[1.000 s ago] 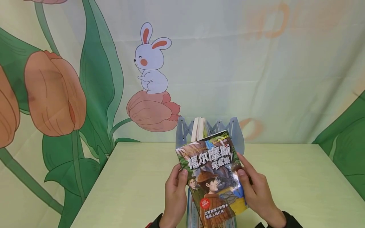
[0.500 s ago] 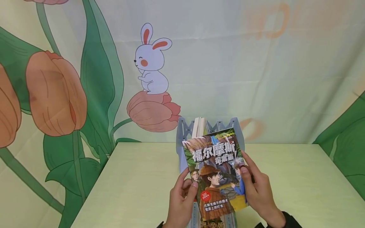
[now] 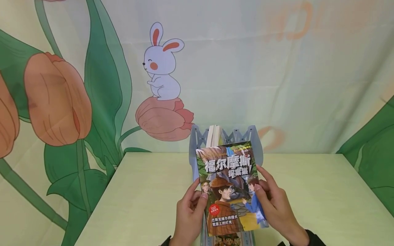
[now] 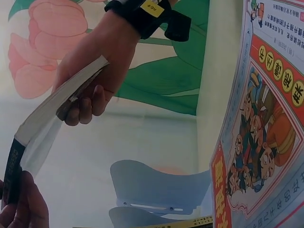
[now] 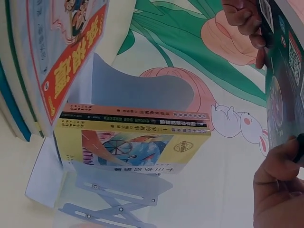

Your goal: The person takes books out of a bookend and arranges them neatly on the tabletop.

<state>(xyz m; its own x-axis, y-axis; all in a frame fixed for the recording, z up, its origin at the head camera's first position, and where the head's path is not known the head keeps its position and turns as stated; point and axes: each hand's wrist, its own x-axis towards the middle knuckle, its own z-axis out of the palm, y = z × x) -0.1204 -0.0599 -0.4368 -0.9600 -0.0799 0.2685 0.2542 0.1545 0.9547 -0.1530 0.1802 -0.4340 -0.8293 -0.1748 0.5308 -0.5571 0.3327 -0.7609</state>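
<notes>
A paperback book (image 3: pixel 229 194) with a man in a brown cap on its cover is held up in front of me, slightly tilted. My left hand (image 3: pixel 189 213) pinches its left edge, thumb on the front cover. At the right edge, my right hand (image 3: pixel 278 208) grips it, thumb also on the front. In the left wrist view the book (image 4: pixel 61 99) is seen along its page edge, between both hands. Its dark back cover (image 5: pixel 287 80) shows in the right wrist view. Below it lies a stack of books, the top one (image 3: pixel 228 240) with a cartoon cover, partly hidden.
Behind the held book stands a blue-grey book rack (image 3: pixel 258 147). Several books (image 5: pixel 137 137) stand upright in it, spines toward me. The pale green table (image 3: pixel 144 191) extends to both sides. A curtain (image 3: pixel 227 78) printed with a rabbit and tulips hangs behind.
The book has turned more upright, and its lower end has risen to show more of the stack below. Over the last half second it has shifted slightly left with both hands.
</notes>
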